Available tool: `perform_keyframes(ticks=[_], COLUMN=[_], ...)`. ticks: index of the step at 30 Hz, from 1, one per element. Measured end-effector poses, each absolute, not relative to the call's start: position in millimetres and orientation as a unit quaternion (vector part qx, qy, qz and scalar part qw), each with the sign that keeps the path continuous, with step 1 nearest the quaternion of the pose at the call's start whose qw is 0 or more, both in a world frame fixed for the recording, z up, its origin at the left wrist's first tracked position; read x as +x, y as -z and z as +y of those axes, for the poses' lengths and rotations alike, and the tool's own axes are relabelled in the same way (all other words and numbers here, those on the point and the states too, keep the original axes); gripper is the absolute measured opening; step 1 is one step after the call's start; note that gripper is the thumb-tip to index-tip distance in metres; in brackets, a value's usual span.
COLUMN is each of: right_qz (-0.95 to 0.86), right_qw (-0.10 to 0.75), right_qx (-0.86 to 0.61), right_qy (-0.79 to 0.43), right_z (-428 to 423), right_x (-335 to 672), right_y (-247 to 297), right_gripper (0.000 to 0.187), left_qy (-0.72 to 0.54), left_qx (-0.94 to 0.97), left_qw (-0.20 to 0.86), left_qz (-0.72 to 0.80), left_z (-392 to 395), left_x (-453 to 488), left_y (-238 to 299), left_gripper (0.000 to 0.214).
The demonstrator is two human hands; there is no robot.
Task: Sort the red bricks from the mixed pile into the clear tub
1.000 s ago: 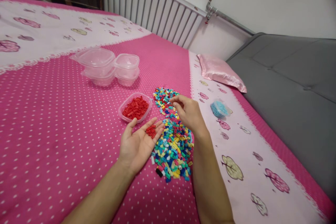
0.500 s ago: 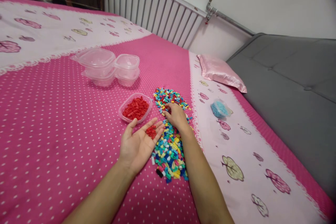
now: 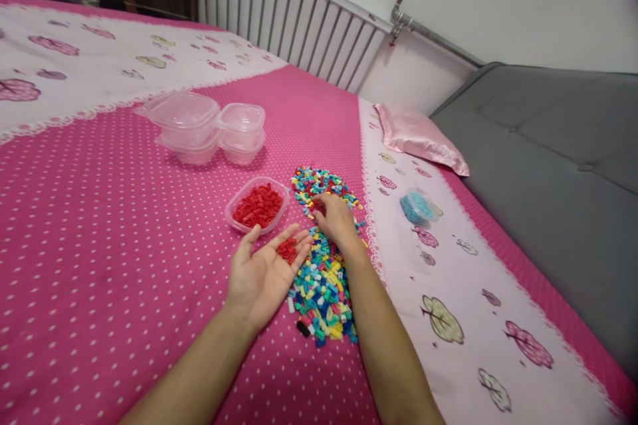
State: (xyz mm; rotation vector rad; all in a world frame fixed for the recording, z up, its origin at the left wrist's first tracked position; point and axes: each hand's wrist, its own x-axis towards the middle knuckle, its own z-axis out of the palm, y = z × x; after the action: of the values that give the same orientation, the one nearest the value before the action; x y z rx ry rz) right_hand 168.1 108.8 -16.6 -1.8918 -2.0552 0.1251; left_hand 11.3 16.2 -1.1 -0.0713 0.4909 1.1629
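My left hand point(image 3: 266, 272) is palm up, its fingers stretched out, with a small heap of red toy bricks point(image 3: 288, 250) resting on them. Just beyond its fingertips stands a clear plastic tub point(image 3: 230, 216) full of red bricks. My right hand point(image 3: 336, 218) reaches palm down into a long pile of mixed coloured bricks point(image 3: 326, 285). Its fingers curve over the pile, and a gap shows between thumb and forefinger. Red bricks lie around these fingertips; the other fingers' undersides are hidden.
Clear lidded tubs point(image 3: 187, 113) stand stacked at the back left on the pink dotted bedspread point(image 3: 124, 246). To the right are a tub of light blue bricks point(image 3: 417, 207) and a pink satin pillow point(image 3: 419, 136). A grey headboard point(image 3: 553, 133) borders the right, a radiator point(image 3: 294, 13) the back.
My right hand's fingers have shifted very slightly over the pile. My left hand and the red bricks on it look the same.
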Motion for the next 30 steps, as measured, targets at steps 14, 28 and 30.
perform_keyframes(ticks=[14,28,30], right_qz=[-0.698,-0.667,-0.665], right_qw=[0.172,0.171,0.197], right_qx=[-0.691,-0.723,-0.718], right_qy=[-0.075,-0.065,-0.060], right_z=[114,111,111], right_x=[168,169,171], right_y=[22,14,11], right_gripper=[0.018,0.029,0.028], left_qy=[-0.549,-0.546,-0.545], left_qx=[-0.019,-0.024,-0.023], left_qw=[0.805,0.807,0.808], left_qz=[0.225,0.222,0.224], left_z=[16,17,16], left_x=[11,11,11], left_y=[1,3,2], left_gripper=[0.061,0.061,0.062])
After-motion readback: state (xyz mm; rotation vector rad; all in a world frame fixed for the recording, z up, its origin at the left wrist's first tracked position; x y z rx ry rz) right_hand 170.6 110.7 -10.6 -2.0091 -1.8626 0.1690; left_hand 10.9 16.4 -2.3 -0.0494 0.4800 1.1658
